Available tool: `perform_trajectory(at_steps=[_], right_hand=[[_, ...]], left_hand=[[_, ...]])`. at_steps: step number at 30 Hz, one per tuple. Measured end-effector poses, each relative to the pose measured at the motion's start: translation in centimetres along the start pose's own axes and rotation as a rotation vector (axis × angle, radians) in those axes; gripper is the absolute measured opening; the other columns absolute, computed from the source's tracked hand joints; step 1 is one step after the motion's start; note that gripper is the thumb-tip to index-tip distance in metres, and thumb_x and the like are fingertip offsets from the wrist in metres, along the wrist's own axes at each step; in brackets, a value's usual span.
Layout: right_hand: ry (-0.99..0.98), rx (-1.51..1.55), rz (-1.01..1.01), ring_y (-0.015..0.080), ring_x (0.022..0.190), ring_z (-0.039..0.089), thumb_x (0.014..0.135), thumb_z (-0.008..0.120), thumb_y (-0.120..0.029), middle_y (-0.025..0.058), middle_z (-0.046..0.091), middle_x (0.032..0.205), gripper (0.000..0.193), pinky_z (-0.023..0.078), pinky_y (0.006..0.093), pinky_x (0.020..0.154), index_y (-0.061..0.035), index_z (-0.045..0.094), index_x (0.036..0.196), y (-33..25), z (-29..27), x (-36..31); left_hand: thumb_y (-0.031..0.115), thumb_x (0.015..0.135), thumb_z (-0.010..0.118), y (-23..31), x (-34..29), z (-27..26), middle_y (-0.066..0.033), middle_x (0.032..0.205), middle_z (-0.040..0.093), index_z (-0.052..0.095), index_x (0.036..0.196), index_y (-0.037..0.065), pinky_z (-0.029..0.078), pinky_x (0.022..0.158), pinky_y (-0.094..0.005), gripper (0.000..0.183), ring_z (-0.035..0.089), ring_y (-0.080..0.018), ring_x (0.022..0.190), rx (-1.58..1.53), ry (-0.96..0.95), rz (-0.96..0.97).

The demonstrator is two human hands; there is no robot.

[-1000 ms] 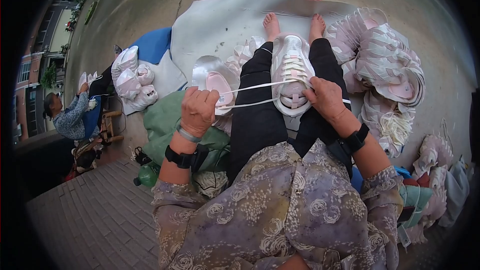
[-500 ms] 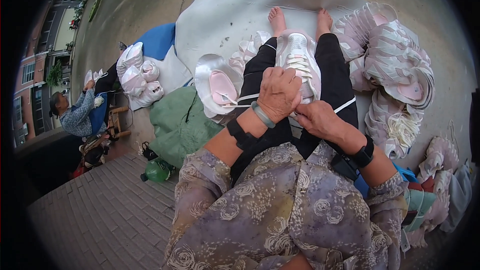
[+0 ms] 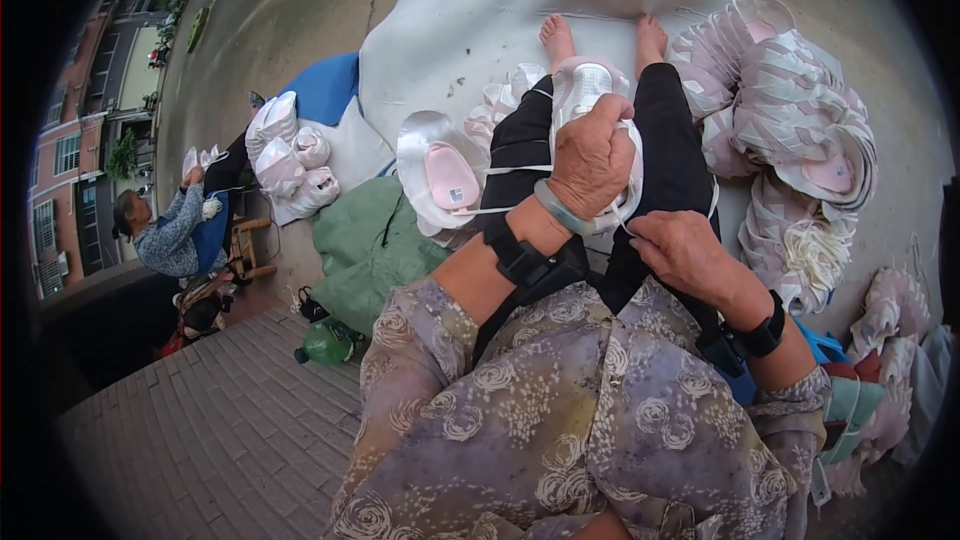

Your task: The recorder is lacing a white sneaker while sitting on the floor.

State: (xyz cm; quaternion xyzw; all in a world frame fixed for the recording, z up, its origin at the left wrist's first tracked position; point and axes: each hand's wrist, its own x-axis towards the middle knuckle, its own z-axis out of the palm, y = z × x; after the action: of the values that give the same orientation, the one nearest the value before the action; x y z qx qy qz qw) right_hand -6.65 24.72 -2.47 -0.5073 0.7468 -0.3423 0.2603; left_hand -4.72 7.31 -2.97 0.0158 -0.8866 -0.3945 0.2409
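Note:
A white and pink shoe upper (image 3: 582,82) lies between my thighs, its toe pointing away from me. My left hand (image 3: 592,158) is closed over its laced middle, covering most of the lacing; the fingertips are hidden beneath the hand. Just to the right and nearer my body, my right hand (image 3: 685,255) pinches a thin white shoelace (image 3: 622,221) between thumb and fingers. White lace strands also run across my left thigh. Left of that thigh rests another pale shoe piece (image 3: 449,178) with a pink lining and a silvery white rim.
Nested stacks of shoe uppers (image 3: 790,100) stand at the right, with a bundle of cream laces (image 3: 815,248) nearby. A green sheet (image 3: 365,240) and a green bottle (image 3: 328,342) lie left. A seated person (image 3: 180,215) handles shoes at far left.
My left hand has turned and moved up onto the laced part of the shoe upper. My right hand has drawn right and down, away from the left, with the lace.

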Motion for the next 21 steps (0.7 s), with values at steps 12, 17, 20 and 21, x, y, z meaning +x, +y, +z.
perform_trajectory(at_steps=[12, 17, 20, 21], right_hand=[[0.193, -0.221, 0.272, 0.0365, 0.067, 0.053, 0.079, 0.055, -0.010, 0.0171, 0.054, 0.069, 0.010, 0.040, 0.0424, 0.057, -0.0008, 0.052, 0.076, 1.6, -6.7, -6.0], [0.299, -0.298, 0.315, 0.0367, 0.067, 0.053, 0.080, 0.054, -0.011, 0.0168, 0.055, 0.072, 0.010, 0.041, 0.0418, 0.058, -0.0014, 0.053, 0.079, 5.7, -6.7, -9.3], [0.346, -0.365, 0.363, 0.0350, 0.069, 0.054, 0.081, 0.054, -0.011, 0.0161, 0.056, 0.074, 0.009, 0.042, 0.0404, 0.059, -0.0029, 0.054, 0.083, 8.1, -6.3, -11.4], [0.346, -0.367, 0.359, 0.0350, 0.069, 0.054, 0.081, 0.054, -0.011, 0.0161, 0.056, 0.074, 0.009, 0.042, 0.0404, 0.059, -0.0029, 0.054, 0.083, 8.5, -6.3, -11.7]], left_hand=[[0.002, 0.075, 0.059, 1.7, 1.4, -17.2, 0.0025, 0.060, 0.049, 0.055, 0.103, 0.001, 0.032, 0.048, -0.0184, 0.028, 0.043, -0.0016, 0.053, 0.011, -0.620, -0.236], [0.010, 0.074, 0.066, -3.6, -4.7, -21.4, -0.0032, 0.063, 0.057, 0.059, 0.100, 0.005, 0.040, 0.049, -0.0275, 0.027, 0.052, -0.0126, 0.053, 0.263, -0.542, -0.127], [0.014, 0.076, 0.065, -5.1, -7.0, -22.6, -0.0097, 0.070, 0.060, 0.058, 0.099, 0.006, 0.045, 0.053, -0.0314, 0.026, 0.058, -0.0242, 0.058, 0.581, -0.559, 0.021], [0.014, 0.076, 0.065, -5.7, -7.8, -23.0, -0.0097, 0.070, 0.060, 0.058, 0.099, 0.006, 0.045, 0.053, -0.0314, 0.026, 0.058, -0.0242, 0.058, 0.583, -0.555, 0.020]])
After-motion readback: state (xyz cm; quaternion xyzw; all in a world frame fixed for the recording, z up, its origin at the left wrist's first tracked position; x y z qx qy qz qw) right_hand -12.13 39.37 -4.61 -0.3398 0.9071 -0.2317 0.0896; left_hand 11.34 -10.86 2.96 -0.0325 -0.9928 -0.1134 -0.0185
